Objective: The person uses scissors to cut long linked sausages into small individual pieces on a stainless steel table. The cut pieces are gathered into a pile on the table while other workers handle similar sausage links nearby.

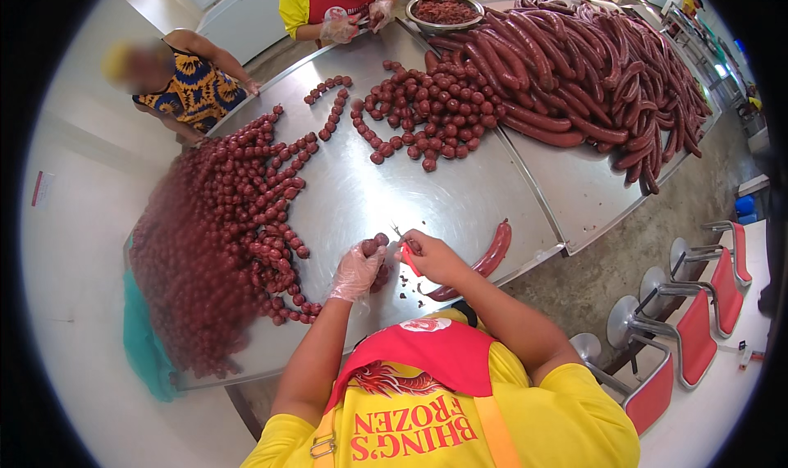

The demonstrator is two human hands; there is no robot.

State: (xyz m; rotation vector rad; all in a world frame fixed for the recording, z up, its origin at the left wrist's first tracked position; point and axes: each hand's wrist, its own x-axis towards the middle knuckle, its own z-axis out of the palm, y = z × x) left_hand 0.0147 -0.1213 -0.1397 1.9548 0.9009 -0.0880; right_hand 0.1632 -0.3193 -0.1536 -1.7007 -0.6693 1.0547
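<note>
My left hand, in a clear plastic glove, grips a short bunch of round red sausage links. Part of the bunch is hidden behind the glove. To its right, my right hand looks ungloved and holds red-handled scissors. Their thin metal tips point away from me and stand apart from the links. A long uncut-looking sausage lies on the steel table, partly under my right forearm. Small dark scraps are scattered between my hands and the table's near edge.
Strings of round links pile high at left, above a green cloth or bag. More links lie mid-table. Long sausages heap at right, near a metal bowl of minced filling. Two people stand across. Red chairs are behind right.
</note>
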